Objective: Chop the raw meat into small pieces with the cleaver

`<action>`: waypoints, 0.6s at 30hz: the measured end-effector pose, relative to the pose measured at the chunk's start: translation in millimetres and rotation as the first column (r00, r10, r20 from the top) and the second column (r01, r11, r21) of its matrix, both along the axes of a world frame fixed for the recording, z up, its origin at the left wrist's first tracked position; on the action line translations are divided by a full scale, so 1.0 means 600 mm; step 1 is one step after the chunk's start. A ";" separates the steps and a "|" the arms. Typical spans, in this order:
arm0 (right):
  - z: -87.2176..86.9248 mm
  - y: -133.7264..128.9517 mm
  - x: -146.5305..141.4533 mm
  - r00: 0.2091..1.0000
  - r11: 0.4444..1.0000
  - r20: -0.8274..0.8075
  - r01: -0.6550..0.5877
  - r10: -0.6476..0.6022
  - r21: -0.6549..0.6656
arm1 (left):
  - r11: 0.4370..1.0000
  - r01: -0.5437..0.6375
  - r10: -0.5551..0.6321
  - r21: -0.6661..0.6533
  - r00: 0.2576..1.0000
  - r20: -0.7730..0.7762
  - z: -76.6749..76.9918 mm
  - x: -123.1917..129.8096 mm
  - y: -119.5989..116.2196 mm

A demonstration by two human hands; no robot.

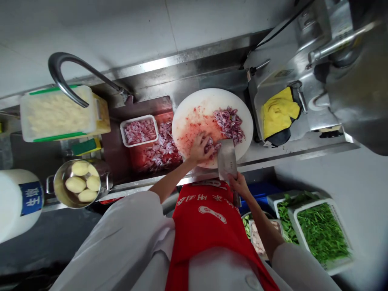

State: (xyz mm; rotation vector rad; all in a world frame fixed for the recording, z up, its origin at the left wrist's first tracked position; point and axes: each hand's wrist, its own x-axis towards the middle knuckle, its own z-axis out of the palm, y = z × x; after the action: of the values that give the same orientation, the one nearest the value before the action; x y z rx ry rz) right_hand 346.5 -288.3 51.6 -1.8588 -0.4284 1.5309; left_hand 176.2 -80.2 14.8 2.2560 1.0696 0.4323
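Your right hand (238, 184) is gripping the knife (227, 158); your left hand (197, 151) is holding meat pieces (209, 145) on the cutting board (186, 111). You are apparently cutting; the next stroke is calling for careful fingers. The basket (140, 143) is containing chopped meat (139, 130), the pot (61, 180) potatoes (75, 184).

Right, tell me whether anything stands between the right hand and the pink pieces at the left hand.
The cleaver, whose handle the right hand grips, has its blade between them. Left of it, the left hand curls about the pink pieces; nothing else visible is in the way.
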 end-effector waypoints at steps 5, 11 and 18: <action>-0.004 0.081 -0.064 0.976 0.989 0.174 -0.138 0.127 0.053 | 0.984 -0.180 0.180 0.001 0.984 0.006 -0.001 0.076 -0.051; 0.015 0.213 -0.166 0.780 0.837 0.499 -0.518 0.377 0.176 | 0.820 -0.572 0.566 0.016 0.816 0.118 0.008 -0.021 0.015; 0.051 0.344 -0.310 0.615 0.628 0.561 -0.751 0.554 0.205 | 0.236 -0.953 0.970 -0.188 0.219 0.109 -0.033 -0.371 0.291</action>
State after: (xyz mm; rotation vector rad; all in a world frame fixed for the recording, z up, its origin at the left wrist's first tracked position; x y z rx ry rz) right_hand 160.3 -82.0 82.4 -1.7481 -1.7269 1.2386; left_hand -46.6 94.4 -5.1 1.0731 2.2661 1.0628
